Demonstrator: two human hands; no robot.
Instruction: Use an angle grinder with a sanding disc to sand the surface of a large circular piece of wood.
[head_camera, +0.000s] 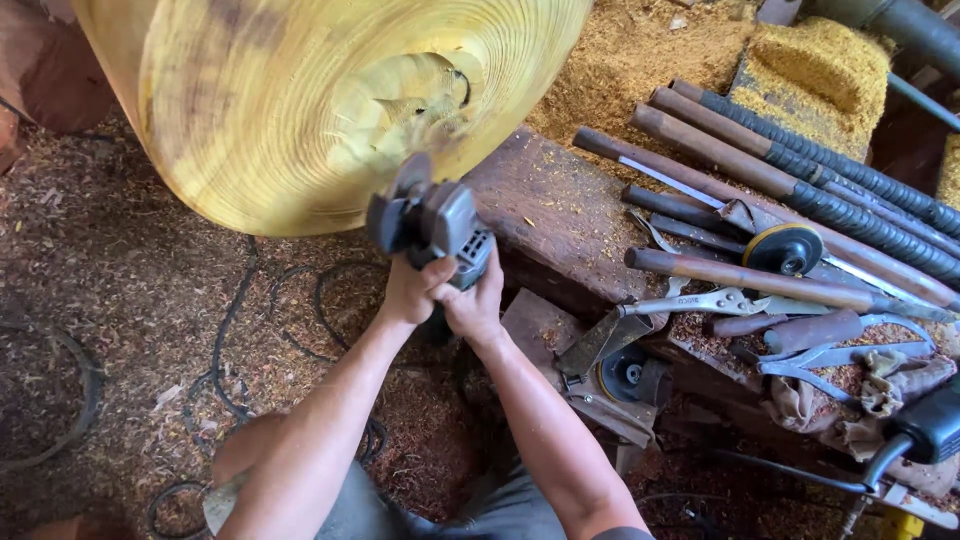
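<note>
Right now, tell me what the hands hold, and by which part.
Both hands, left hand and right hand, grip a grey angle grinder by its rear body.

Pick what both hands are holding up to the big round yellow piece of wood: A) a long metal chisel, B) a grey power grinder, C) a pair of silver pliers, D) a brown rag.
B: the left hand and right hand together grip the grey power grinder, its head close to the big round yellow piece of wood.
</note>
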